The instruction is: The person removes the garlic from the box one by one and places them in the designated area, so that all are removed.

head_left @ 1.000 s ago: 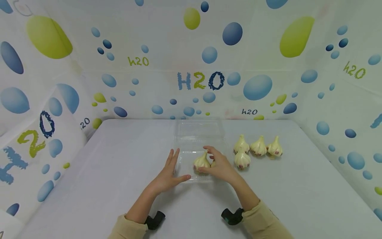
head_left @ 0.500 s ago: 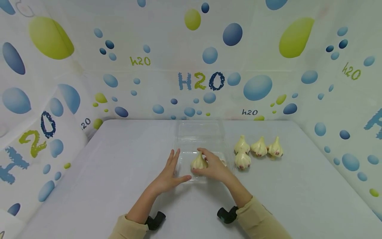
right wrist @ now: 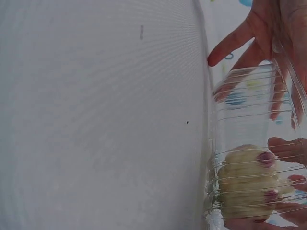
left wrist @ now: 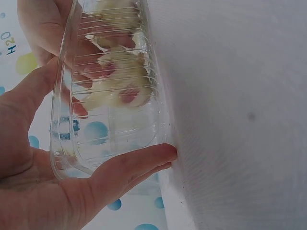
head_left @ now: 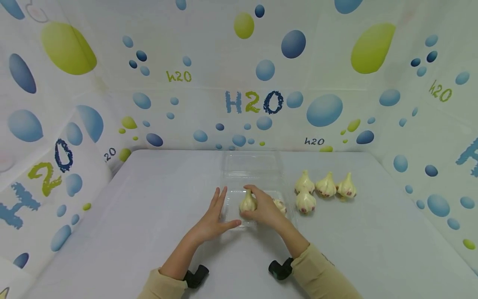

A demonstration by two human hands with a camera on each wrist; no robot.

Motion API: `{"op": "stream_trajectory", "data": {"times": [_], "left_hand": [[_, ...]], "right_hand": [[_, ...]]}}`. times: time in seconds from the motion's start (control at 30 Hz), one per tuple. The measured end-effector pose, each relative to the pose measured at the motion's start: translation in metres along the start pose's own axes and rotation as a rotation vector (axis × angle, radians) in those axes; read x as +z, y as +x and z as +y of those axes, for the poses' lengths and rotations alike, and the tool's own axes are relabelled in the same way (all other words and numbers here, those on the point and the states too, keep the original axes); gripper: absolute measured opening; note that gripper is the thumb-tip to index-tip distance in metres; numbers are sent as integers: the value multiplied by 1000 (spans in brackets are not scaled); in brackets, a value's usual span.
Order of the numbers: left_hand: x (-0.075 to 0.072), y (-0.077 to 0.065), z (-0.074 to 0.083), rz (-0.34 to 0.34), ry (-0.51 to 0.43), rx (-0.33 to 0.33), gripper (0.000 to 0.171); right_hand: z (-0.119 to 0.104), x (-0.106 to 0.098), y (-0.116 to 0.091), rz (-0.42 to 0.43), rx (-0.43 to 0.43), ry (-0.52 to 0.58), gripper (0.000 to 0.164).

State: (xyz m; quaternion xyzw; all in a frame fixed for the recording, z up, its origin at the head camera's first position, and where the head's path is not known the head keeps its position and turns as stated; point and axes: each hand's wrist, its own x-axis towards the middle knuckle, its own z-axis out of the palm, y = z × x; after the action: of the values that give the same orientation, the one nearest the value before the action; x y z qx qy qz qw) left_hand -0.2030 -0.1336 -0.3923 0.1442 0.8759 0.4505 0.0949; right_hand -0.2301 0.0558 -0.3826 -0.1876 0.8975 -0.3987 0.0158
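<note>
A clear plastic container [head_left: 251,182] lies with its lid folded back, ribbed walls showing in both wrist views. My right hand [head_left: 266,209] reaches into its near half and grips a garlic bulb [head_left: 247,202] between thumb and fingers, stem up. Just right of that hand, a second garlic bulb [head_left: 280,206] sits in the container, partly covered by the hand. My left hand [head_left: 213,222] rests against the container's left side, fingers spread and straight; in the left wrist view its fingers [left wrist: 136,163] lie along the end wall.
Right of the container stand several more garlic bulbs [head_left: 326,185] on the white table [head_left: 168,182]. One garlic bulb [head_left: 306,202] sits nearest to me among them. A printed cloth [head_left: 209,50] with dots walls in the back and sides.
My right hand has moved left inside the container with the garlic bulb, uncovering the second bulb at its right. The left hand has stayed in place.
</note>
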Motion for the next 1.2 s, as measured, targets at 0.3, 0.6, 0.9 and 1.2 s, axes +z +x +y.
{"op": "stream_trajectory", "data": {"times": [0.3, 0.6, 0.9, 1.2], "left_hand": [[0, 1, -2, -1, -4, 5, 100], [0, 1, 0, 2, 1, -2, 100], [0, 1, 1, -1, 4, -8, 100], [1, 1, 2, 4, 12, -13, 100]], "right_hand": [[3, 0, 2, -8, -5, 13, 67], [-2, -7, 0, 15, 23, 66, 67], [-9, -20, -5, 78, 61, 118, 69], [-4, -29, -12, 127, 76, 138, 70]]}}
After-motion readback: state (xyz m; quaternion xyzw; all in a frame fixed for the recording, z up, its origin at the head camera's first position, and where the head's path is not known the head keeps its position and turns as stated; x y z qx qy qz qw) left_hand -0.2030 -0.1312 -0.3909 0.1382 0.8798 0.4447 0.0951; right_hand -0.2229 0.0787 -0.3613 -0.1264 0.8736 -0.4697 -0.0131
